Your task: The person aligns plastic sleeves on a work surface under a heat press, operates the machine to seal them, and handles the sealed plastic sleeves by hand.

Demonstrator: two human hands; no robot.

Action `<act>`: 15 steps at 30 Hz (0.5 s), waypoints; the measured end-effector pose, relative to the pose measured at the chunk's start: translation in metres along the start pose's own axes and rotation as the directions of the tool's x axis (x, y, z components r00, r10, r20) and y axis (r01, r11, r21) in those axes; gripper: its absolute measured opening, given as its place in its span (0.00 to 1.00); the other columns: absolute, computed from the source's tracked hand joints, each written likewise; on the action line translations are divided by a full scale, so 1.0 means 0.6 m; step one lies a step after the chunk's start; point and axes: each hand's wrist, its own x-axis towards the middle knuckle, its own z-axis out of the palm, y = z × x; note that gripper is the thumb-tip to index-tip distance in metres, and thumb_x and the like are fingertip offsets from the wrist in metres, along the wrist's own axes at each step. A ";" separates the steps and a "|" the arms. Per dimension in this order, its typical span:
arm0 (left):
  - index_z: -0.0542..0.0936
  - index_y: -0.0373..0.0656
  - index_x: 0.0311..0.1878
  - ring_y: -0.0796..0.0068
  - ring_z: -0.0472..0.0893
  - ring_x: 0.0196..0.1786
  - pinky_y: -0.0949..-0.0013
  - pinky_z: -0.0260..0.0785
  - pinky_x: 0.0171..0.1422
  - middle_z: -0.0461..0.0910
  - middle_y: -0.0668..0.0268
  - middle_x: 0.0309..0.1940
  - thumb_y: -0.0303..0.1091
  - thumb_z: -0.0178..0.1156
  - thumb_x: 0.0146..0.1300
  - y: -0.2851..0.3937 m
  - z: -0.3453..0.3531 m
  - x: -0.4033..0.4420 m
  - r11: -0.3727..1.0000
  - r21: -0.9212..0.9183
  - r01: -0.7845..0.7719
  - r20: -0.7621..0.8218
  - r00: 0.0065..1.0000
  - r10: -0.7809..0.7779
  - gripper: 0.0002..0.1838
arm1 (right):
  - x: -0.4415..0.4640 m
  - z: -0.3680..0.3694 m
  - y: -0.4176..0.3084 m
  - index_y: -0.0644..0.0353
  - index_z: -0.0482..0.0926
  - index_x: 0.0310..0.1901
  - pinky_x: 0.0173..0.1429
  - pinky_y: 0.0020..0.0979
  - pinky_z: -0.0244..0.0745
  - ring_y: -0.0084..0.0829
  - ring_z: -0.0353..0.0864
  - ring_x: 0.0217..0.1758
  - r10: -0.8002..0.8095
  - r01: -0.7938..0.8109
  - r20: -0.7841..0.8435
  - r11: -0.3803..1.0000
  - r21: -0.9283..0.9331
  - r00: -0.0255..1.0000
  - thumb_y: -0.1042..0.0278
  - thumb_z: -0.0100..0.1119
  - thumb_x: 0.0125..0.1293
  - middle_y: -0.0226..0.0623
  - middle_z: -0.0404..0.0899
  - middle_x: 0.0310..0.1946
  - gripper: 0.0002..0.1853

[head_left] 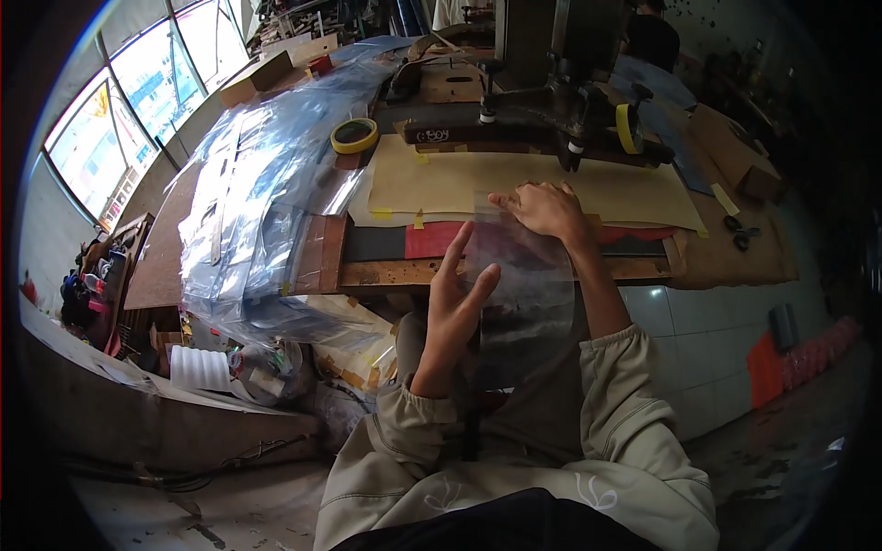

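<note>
A clear plastic sheet (525,303) hangs between my hands, its upper end over the front of the workbench. My left hand (457,298) is at the sheet's left edge, thumb and fingers apart. At the sheet's top, my right hand (547,209) has bent fingers above the tan board (514,174); whether it pinches the plastic I cannot make out. Under the board's front edge lies red material (437,240) beside a dark strip. Yellow tape pieces stick to the board. Behind it stands a dark machine bar (441,134) with clamps.
Many clear plastic sheets (266,184) cover the bench's left side. A yellow tape roll (354,136) lies near them, and another (629,129) hangs on the machine. Black scissors (738,230) and a cardboard box (735,151) are at the right. A person (650,39) is at the back.
</note>
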 end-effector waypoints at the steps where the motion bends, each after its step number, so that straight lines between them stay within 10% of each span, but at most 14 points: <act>1: 0.59 0.38 0.71 0.94 0.67 0.26 0.85 0.60 0.30 0.71 0.78 0.25 0.25 0.58 0.65 -0.001 0.001 0.001 1.000 0.008 -0.016 -0.004 1.000 0.016 0.32 | 0.000 -0.001 -0.001 0.62 0.85 0.32 0.69 0.58 0.52 0.49 0.80 0.52 0.005 -0.005 -0.001 1.000 0.005 1.000 0.25 0.36 0.63 0.51 0.83 0.38 0.42; 10: 0.64 0.40 0.69 0.96 0.55 0.19 0.83 0.42 0.22 0.60 0.85 0.17 0.29 0.60 0.64 0.003 0.001 0.013 0.993 0.111 -0.034 -0.035 0.999 0.038 0.31 | 0.012 0.013 0.001 0.62 0.85 0.34 0.68 0.57 0.54 0.49 0.79 0.53 0.039 -0.037 -0.078 0.999 0.027 0.996 0.25 0.41 0.62 0.51 0.83 0.41 0.41; 15: 0.66 0.38 0.67 0.77 0.70 0.59 0.72 0.61 0.62 0.70 0.60 0.62 0.31 0.60 0.64 0.006 0.000 0.017 0.996 0.086 -0.018 0.002 1.000 0.018 0.28 | 0.014 0.010 0.001 0.62 0.85 0.34 0.66 0.56 0.57 0.50 0.79 0.53 0.056 -0.053 -0.075 0.998 0.035 0.996 0.26 0.42 0.62 0.52 0.83 0.42 0.40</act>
